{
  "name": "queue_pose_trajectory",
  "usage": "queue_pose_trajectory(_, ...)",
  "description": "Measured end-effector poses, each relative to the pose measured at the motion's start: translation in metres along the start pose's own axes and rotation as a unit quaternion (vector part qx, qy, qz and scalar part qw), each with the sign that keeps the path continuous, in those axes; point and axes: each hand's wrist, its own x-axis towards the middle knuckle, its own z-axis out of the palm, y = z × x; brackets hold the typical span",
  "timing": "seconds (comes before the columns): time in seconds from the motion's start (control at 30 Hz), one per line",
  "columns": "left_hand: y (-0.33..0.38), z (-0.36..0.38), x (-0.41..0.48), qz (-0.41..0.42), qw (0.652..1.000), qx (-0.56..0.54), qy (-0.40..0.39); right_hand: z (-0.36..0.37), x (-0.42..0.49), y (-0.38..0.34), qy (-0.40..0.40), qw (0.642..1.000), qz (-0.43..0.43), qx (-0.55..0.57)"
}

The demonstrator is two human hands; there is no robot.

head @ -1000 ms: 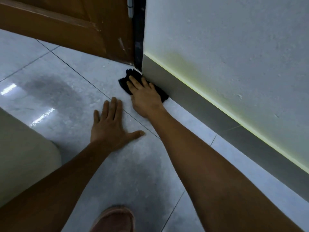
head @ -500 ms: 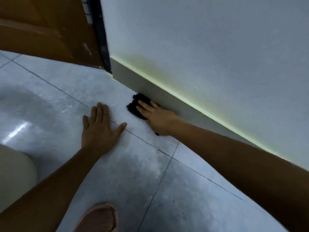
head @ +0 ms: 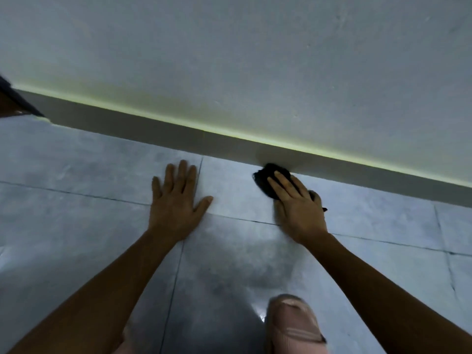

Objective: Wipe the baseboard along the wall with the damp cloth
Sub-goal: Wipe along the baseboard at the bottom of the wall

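Observation:
A grey baseboard runs along the foot of the white wall, from upper left down to the right edge. A black cloth lies bunched at the baseboard's foot, where it meets the floor. My right hand presses flat on the cloth, fingers pointing up-left, covering most of it. Beside it, my left hand rests flat on the grey floor tile, fingers spread, holding nothing.
The wooden door's corner shows at the far left edge. A pink shoe stands on the floor at the bottom centre. Grey tiles with dark grout lines stretch to both sides.
My right hand has slid the cloth along the baseboard to the right, away from the door. The view has swung right, so the door has nearly left the frame. My left hand stays planted.

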Motion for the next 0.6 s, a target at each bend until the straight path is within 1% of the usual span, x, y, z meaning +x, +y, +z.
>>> queue_pose_trajectory(0.07, 0.013, 0.005, 0.003, 0.003, 1.000, 0.001, 0.006, 0.005, -0.002, -0.014, 0.015, 0.999, 0.032, 0.005)
queue_pose_trajectory(0.1, 0.018, 0.008, 0.004, 0.016, 1.000, 0.006, 0.008, 0.008, -0.001, -0.024, 0.021, 0.999, 0.029, 0.007)
queue_pose_trajectory(0.17, 0.028, 0.013, 0.005, 0.028, 0.999, 0.003, 0.018, 0.014, 0.004, -0.034, 0.019, 1.000, -0.022, 0.006)
queue_pose_trajectory(0.23, 0.038, 0.017, 0.006, 0.017, 0.999, -0.008, 0.030, 0.012, 0.008, -0.023, 0.007, 0.998, -0.070, 0.001)
queue_pose_trajectory(0.3, 0.043, 0.020, 0.005, 0.007, 0.999, -0.005, 0.037, 0.008, 0.004, -0.003, 0.019, 0.997, -0.071, 0.001)
queue_pose_trajectory(0.37, 0.046, 0.021, 0.006, 0.008, 0.999, 0.005, 0.035, 0.008, -0.006, 0.023, 0.021, 1.000, -0.021, 0.004)
queue_pose_trajectory(0.47, 0.046, 0.021, 0.007, 0.007, 0.999, 0.013, 0.032, 0.011, -0.027, 0.068, 0.023, 0.996, 0.084, 0.010)
queue_pose_trajectory(0.53, 0.047, 0.020, 0.005, 0.005, 0.999, 0.014, 0.031, 0.011, -0.042, 0.099, 0.002, 0.984, 0.176, 0.018)
queue_pose_trajectory(0.6, 0.048, 0.018, 0.005, 0.001, 1.000, 0.015, 0.021, 0.007, -0.050, 0.124, -0.013, 0.962, 0.267, 0.051)
